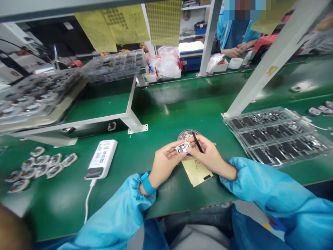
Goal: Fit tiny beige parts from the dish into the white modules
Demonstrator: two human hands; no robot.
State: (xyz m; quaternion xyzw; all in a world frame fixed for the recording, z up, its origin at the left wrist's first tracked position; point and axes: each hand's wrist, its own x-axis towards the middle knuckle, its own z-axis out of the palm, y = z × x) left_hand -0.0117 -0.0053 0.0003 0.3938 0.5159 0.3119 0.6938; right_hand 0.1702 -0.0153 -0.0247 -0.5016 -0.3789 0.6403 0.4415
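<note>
Right now, the person's left hand (163, 164) pinches a small white circuit piece (182, 148) between its fingers, while the right hand (209, 155) grips a thin black stick (198, 142) just beside it. Both hands are held over a yellow sheet (197, 172) and a round patterned disc (187, 135) on the green bench (166, 114), with a plastic tray (275, 135) of parts off to the right.
</note>
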